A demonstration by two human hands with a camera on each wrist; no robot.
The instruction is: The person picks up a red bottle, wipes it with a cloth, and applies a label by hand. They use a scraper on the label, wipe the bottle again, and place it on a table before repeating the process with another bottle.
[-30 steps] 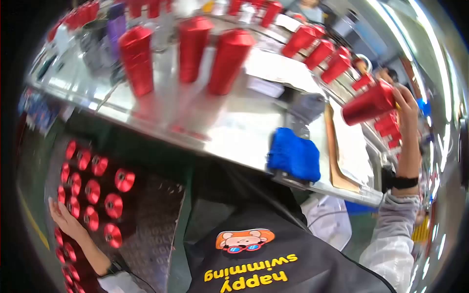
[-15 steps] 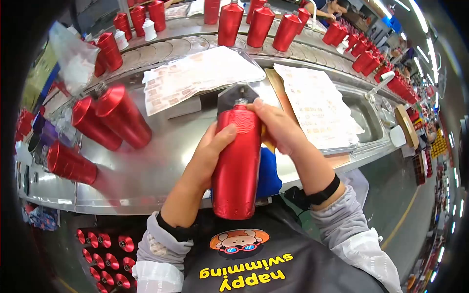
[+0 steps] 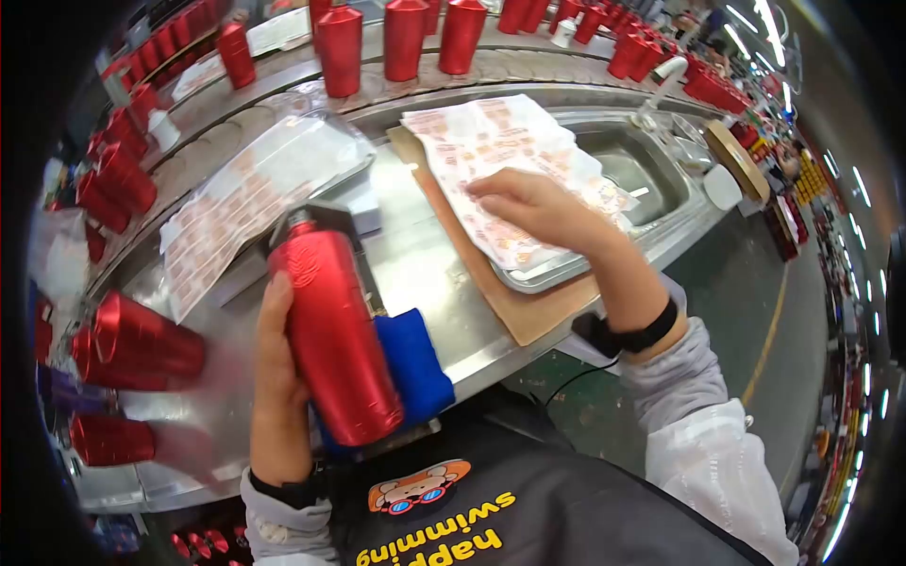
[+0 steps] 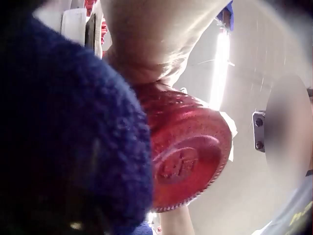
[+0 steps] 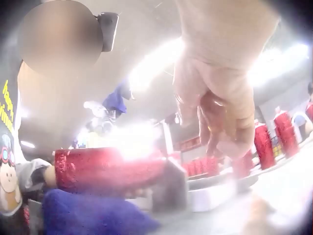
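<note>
Gripped by my left hand [image 3: 276, 354] alone, left of centre, the smooth red bottle [image 3: 340, 344] could slip; whether my right hand [image 3: 540, 208] pinches anything, I cannot tell.

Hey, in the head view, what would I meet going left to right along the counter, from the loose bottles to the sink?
Loose bottles → left hand → held bottle → right hand → sink.
</note>
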